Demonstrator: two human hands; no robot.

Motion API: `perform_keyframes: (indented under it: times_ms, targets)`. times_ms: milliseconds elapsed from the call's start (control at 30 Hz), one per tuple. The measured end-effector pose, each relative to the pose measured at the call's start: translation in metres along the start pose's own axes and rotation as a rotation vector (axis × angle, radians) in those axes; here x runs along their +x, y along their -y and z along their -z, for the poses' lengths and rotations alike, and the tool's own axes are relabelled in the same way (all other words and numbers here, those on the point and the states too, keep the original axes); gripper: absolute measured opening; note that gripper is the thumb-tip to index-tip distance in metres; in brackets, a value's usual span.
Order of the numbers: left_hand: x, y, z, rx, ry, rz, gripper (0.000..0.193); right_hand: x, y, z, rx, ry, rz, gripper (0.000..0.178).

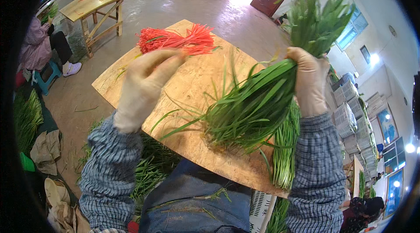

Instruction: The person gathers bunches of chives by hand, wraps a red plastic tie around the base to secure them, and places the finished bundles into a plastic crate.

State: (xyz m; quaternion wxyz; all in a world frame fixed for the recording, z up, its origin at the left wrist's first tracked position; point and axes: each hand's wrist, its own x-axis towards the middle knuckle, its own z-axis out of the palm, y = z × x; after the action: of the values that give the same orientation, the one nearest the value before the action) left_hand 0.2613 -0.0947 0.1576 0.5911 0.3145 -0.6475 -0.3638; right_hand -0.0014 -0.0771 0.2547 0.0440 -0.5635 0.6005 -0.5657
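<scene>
My right hand point(308, 77), in a pale glove, is closed around a thick bunch of garlic chives point(253, 110). Leaves fan out above the fist, while long strands slope down to the left onto the wooden tabletop point(205, 150). Another bundle of green stalks point(284, 158) lies along the board's right side, partly behind my right forearm. My left hand point(148, 84), also gloved and slightly blurred, has thumb and fingers pinched together in front of a pile of red ties point(175, 39). Whatever is between those fingertips cannot be made out.
Loose greens point(153, 167) lie below the board by my lap. A second wooden table point(94, 3) stands far left, near a seated person point(41, 45) and a blue stool point(47, 77). Stacked pale crates point(348, 117) line the right side.
</scene>
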Motion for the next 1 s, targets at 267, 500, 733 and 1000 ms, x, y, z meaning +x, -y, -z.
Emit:
perform_keyframes:
  times_ms: [267,500,733,1000]
  targets:
    - [-0.074,0.021,0.044,0.113,-0.085,0.359,0.024,0.013,-0.023,0.001,-0.398,-0.146,0.478,0.020]
    - [-0.091,0.028,0.027,0.167,-0.099,0.317,0.012,0.007,-0.020,0.006,-0.470,-0.177,0.518,0.023]
    - [-0.119,0.057,0.019,0.194,-0.030,0.331,0.014,0.015,-0.025,-0.017,-0.384,0.128,0.292,0.020]
    - [-0.087,0.073,-0.036,0.008,0.263,0.354,0.053,0.010,-0.011,-0.061,-0.163,-0.077,0.449,0.009]
